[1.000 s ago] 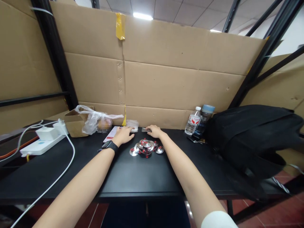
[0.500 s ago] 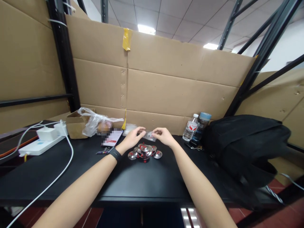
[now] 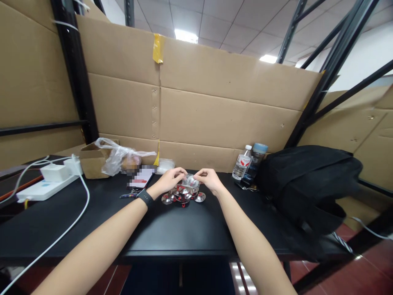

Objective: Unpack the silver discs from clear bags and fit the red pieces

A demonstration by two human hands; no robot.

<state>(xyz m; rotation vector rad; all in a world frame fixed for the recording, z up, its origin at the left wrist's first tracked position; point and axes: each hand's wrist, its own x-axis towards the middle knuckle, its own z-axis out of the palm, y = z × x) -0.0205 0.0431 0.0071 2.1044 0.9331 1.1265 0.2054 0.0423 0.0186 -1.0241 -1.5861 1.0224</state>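
Note:
A small clear plastic bag is stretched between my two hands, just above and behind a heap of finger cymbals. My left hand, with a dark watch on its wrist, pinches the bag's left edge. Thumb and fingers of my right hand are closed on its right edge. Something shiny with red shows in or through the bag; I cannot tell which. The cymbals are silver domed discs with red loops, stacked in the middle and lying flat at the sides.
To the left lie a phone, a cardboard box, a knotted plastic bag and a white power strip with cables. Another clear packet sits behind my left hand. Bottles and a black backpack stand right.
The plastic bag has come up and nearer, from behind the cymbals to just over their back edge. My right hand has dropped slightly. The whole view has shifted a little.

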